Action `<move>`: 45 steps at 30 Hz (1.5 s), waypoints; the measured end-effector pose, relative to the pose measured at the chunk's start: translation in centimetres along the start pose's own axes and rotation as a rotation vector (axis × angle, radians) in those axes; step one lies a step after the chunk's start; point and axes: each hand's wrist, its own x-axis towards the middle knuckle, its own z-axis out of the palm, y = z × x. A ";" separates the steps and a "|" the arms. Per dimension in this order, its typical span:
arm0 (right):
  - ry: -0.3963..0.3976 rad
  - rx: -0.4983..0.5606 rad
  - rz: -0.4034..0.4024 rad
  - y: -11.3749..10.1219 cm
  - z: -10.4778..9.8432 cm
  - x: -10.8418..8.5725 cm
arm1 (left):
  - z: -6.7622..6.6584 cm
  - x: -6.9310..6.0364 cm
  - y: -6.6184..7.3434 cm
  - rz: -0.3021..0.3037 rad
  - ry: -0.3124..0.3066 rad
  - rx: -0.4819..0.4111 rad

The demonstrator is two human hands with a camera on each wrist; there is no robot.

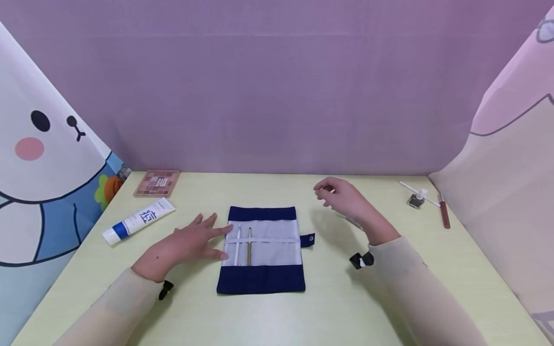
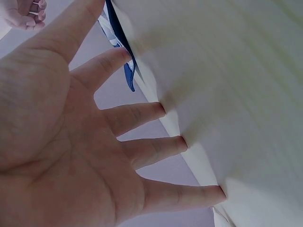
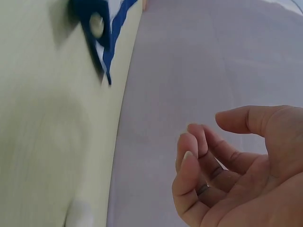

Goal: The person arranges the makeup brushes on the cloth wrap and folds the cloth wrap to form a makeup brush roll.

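A navy and grey fabric roll-up case (image 1: 261, 279) lies unfolded on the table. Tucked under its elastic band (image 1: 274, 240) are a slim white stick (image 1: 237, 250) and a gold stick (image 1: 249, 252), side by side on the left. My left hand (image 1: 186, 244) spreads its fingers at the case's left edge, thumb and index finger on the fabric; the left wrist view shows the other fingertips on the tabletop. Above the table, right of the case's snap tab (image 1: 308, 240), my right hand (image 1: 345, 198) hovers with loosely bent fingers. Nothing sits in that palm in the right wrist view.
On the left lie a white and blue tube (image 1: 139, 221) and a pinkish palette (image 1: 157, 183). At the far right are a small dark bottle (image 1: 416, 200) with a white cap, a white stick (image 1: 409, 187) and a brush with a reddish-brown handle (image 1: 445, 215). A purple curtain (image 1: 277, 96) hangs behind.
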 end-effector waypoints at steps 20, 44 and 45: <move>0.058 0.065 0.005 6.2 -3.3 -1.7 | -0.1 -0.5 0.1 -0.015 -0.005 0.000; -0.128 -0.172 0.014 8.6 -3.6 -2.9 | -0.2 -0.3 0.1 -0.003 -0.008 -0.002; -0.130 -0.185 0.021 8.7 -3.5 -2.8 | -0.2 -0.2 0.1 -0.001 -0.008 -0.004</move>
